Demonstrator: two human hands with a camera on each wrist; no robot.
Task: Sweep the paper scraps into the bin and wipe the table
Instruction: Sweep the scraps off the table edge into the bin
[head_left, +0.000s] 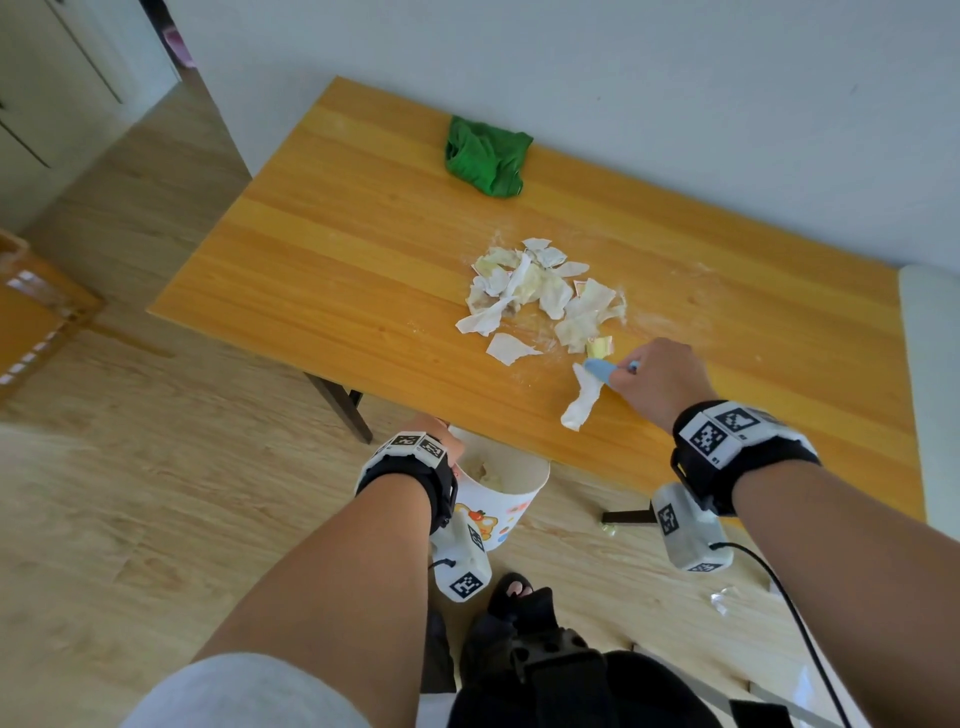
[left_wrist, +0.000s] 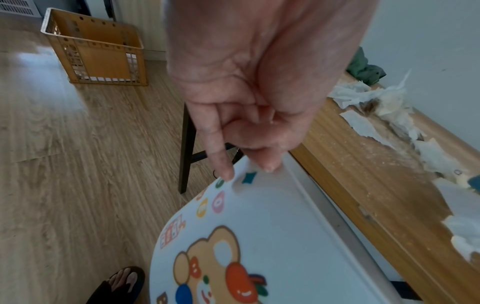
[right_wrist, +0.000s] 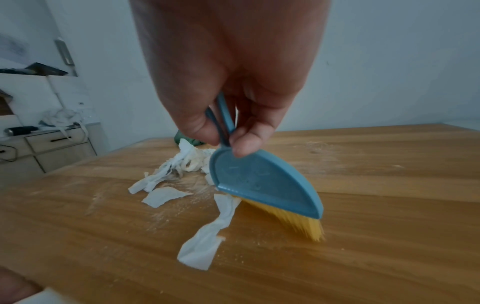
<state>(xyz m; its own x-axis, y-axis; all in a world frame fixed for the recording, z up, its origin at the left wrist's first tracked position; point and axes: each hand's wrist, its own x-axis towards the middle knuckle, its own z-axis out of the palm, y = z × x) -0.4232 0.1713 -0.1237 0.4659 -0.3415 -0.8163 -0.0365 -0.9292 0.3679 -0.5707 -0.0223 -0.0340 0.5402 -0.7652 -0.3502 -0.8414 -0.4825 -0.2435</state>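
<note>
Torn white paper scraps (head_left: 540, 291) (right_wrist: 176, 164) lie in a heap on the wooden table (head_left: 363, 270), with crumbs around them. My right hand (head_left: 657, 376) (right_wrist: 231, 131) grips a small blue brush (head_left: 602, 370) (right_wrist: 262, 183) with yellow bristles, its bristles touching a long scrap (head_left: 582, 400) (right_wrist: 207, 232) near the front edge. My left hand (head_left: 441, 441) (left_wrist: 249, 148) holds the rim of a white bin (head_left: 506, 488) (left_wrist: 272, 236) with cartoon stickers, just below the table's front edge. A crumpled green cloth (head_left: 488, 156) lies at the back of the table.
An orange plastic crate (left_wrist: 98, 51) stands on the wood floor to the left. The table's dark legs (head_left: 343, 405) are beside the bin. My sandalled foot (head_left: 514, 597) is below the bin. A white wall runs behind the table, and a white surface (head_left: 930, 364) adjoins its right end.
</note>
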